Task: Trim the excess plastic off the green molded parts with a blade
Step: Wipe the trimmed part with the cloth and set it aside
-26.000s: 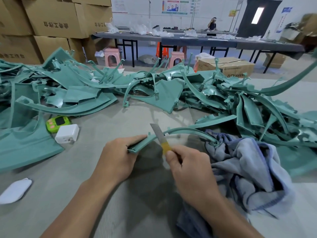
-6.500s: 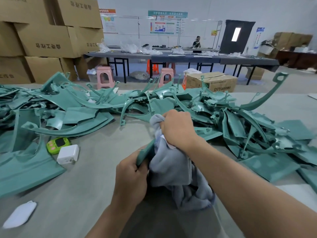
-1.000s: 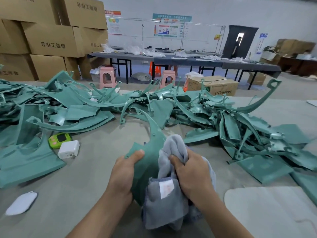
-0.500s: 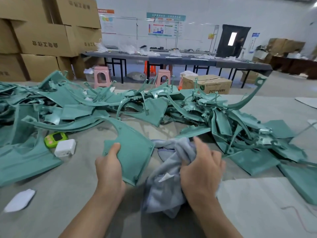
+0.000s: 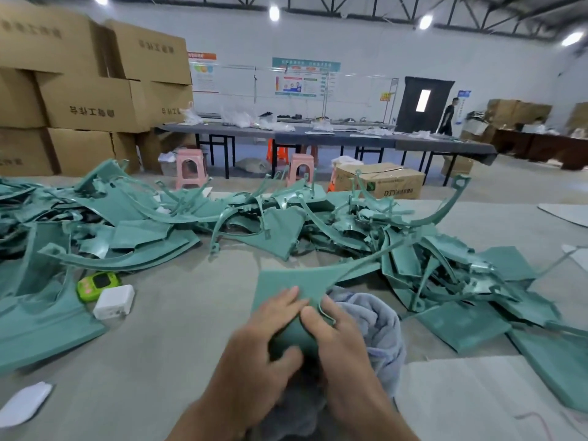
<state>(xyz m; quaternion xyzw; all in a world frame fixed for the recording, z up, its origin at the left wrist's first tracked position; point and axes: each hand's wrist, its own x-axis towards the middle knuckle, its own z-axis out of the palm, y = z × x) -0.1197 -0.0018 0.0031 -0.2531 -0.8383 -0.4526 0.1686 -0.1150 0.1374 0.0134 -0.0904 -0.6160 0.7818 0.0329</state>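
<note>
Brown cardboard boxes (image 5: 95,100) stack up in the upper left of the frame. Below them a heap of teal-green molded plastic parts (image 5: 136,232) spreads across the grey work surface (image 5: 178,338), from the left edge to the right side. At the lower left lies a flat white pad (image 5: 25,404). Just right of it, near the heap, a lime-green handheld device (image 5: 98,285) sits touching a white rectangular charger block (image 5: 114,301).

At the lower centre the left hand (image 5: 264,342) grips a flat teal-green plastic panel (image 5: 289,280). Its fingers lie curled over the panel's upper face and its thumb presses the near side. The panel's long curved arm runs up and to the right, toward the heap. The right hand (image 5: 340,342) holds the same panel at its right edge, with the thumb on the face and the fingers hooked over the rim. Under and beside this hand bunches a grey-blue towel (image 5: 380,323), resting on the work surface.
</note>
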